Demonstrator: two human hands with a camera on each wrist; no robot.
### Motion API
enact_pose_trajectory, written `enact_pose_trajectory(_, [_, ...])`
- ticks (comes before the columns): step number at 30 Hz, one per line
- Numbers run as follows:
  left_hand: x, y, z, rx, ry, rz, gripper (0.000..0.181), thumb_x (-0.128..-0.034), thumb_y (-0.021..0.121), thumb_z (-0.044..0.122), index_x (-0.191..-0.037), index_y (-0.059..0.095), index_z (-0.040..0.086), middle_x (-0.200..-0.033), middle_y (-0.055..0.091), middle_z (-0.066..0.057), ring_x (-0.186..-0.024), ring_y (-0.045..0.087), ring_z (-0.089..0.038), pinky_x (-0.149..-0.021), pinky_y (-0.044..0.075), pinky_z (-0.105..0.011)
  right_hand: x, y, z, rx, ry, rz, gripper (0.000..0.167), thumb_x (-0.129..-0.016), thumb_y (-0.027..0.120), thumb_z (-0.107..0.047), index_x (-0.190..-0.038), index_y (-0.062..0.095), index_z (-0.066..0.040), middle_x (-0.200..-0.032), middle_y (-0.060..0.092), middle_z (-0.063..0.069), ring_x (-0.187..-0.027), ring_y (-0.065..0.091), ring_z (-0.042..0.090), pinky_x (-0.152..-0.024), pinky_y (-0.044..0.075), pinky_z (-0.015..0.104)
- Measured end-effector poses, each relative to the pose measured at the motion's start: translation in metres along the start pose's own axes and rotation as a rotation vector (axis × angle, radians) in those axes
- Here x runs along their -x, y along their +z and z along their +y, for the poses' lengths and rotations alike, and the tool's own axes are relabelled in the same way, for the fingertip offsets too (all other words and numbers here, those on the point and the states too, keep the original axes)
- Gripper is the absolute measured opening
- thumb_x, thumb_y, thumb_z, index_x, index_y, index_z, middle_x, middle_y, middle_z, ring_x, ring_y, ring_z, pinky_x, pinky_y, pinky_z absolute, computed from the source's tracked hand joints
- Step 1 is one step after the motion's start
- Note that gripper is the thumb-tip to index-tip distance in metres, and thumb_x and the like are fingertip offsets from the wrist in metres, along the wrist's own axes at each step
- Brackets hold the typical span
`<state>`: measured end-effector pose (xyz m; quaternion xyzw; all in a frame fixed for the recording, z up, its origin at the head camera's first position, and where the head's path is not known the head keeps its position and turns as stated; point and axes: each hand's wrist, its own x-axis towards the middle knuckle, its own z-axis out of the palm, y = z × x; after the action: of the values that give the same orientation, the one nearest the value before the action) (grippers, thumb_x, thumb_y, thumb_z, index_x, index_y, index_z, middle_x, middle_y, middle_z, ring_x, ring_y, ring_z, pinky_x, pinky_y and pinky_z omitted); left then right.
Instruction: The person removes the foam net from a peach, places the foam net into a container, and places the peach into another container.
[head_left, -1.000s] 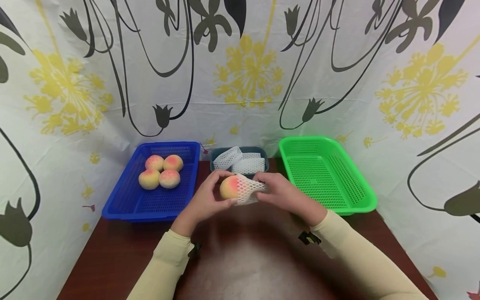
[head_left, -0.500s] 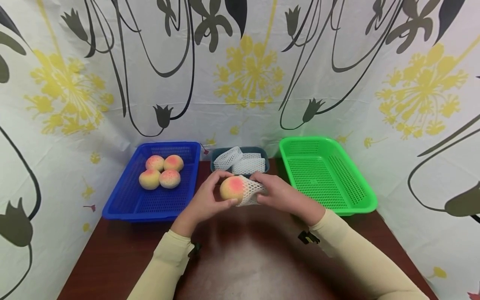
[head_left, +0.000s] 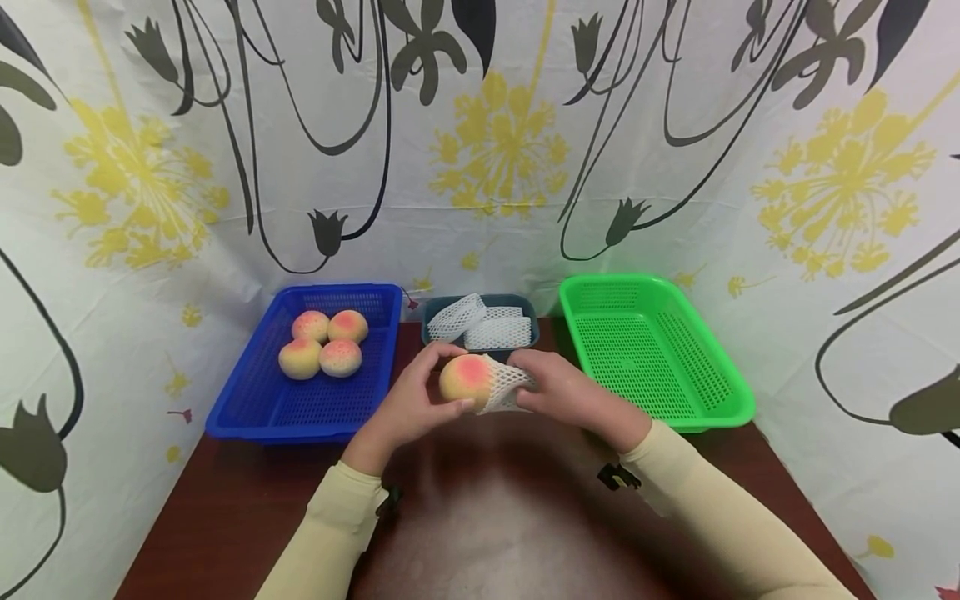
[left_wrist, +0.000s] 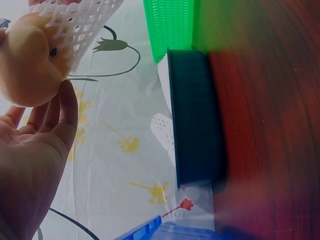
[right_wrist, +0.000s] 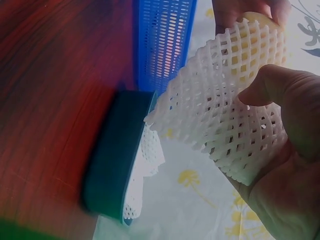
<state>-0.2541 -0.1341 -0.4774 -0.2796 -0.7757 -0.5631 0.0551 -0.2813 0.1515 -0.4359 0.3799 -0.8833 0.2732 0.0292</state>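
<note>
A yellow peach [head_left: 463, 380] with a red blush is held by my left hand [head_left: 408, 400], its fingers and thumb curled round the fruit's left side. Over the peach's right end lies a white foam net sleeve [head_left: 504, 383]. My right hand [head_left: 562, 389] pinches the sleeve between thumb and fingers. In the right wrist view the net [right_wrist: 215, 95] spreads wide, its loose end hanging beyond the thumb. The left wrist view shows the bare part of the peach [left_wrist: 32, 65] with a small dark spot. Both hands are raised above the table's middle.
At the left stands a blue basket [head_left: 300, 432] with several peaches [head_left: 341, 357]. A small dark teal tray [head_left: 534, 327] behind the hands holds more foam nets [head_left: 495, 329]. The green basket [head_left: 637, 367] is at the right. A patterned cloth [head_left: 480, 167] hangs behind the brown table [head_left: 480, 533].
The foam net has slid rightward on the peach, so more of the fruit's red blush shows. The right hand has shifted its hold on the net slightly. The left hand stays nearly still.
</note>
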Motion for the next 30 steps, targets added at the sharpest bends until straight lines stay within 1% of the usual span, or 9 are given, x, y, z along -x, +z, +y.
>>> enact_pose_trajectory(8, [0.0,0.0,-0.001,-0.009,0.009,0.002,0.067,-0.0888,0.093,0.016,-0.146,0.057,0.019,-0.141,0.061,0.0,-0.122,0.065,-0.021,-0.103,0.057,-0.037,0.0,0.001,0.003,0.011,0.035,0.001,0.025,-0.09,0.082,-0.007,-0.11,0.068,-0.016,-0.096,0.067,-0.006,-0.087,0.06,0.019,-0.079,0.053,0.038])
enact_pose_trajectory(16, [0.0,0.001,-0.001,-0.018,-0.001,0.004,0.068,-0.0885,0.093,0.018,-0.147,0.057,0.018,-0.141,0.061,-0.001,-0.122,0.064,-0.02,-0.104,0.057,-0.038,0.001,0.0,0.004,0.029,0.047,-0.007,0.024,-0.091,0.081,-0.006,-0.109,0.068,-0.015,-0.095,0.067,-0.005,-0.085,0.059,0.018,-0.079,0.052,0.039])
enact_pose_trajectory(24, [0.0,0.001,0.0,-0.029,-0.01,0.007,0.068,-0.0885,0.092,0.019,-0.147,0.057,0.018,-0.142,0.061,-0.001,-0.124,0.064,-0.02,-0.106,0.057,-0.039,0.003,0.0,0.009,0.043,0.082,-0.022,0.023,-0.091,0.082,-0.006,-0.108,0.067,-0.013,-0.095,0.067,-0.004,-0.085,0.059,0.018,-0.078,0.052,0.038])
enact_pose_trajectory(27, [0.001,0.0,0.0,-0.036,-0.005,0.011,0.069,-0.0887,0.092,0.019,-0.147,0.057,0.017,-0.142,0.061,-0.002,-0.124,0.064,-0.021,-0.106,0.057,-0.04,-0.001,-0.001,0.012,0.074,0.074,-0.024,0.024,-0.09,0.083,-0.006,-0.107,0.067,-0.013,-0.094,0.067,-0.003,-0.084,0.059,0.018,-0.077,0.053,0.038])
enact_pose_trajectory(30, [0.001,-0.001,0.001,-0.044,0.002,0.015,0.069,-0.0887,0.093,0.02,-0.148,0.057,0.016,-0.143,0.061,-0.003,-0.124,0.064,-0.021,-0.106,0.057,-0.039,-0.01,-0.004,0.017,0.126,0.065,-0.032,0.023,-0.088,0.083,-0.006,-0.104,0.066,-0.011,-0.09,0.066,-0.002,-0.082,0.059,0.019,-0.075,0.053,0.04])
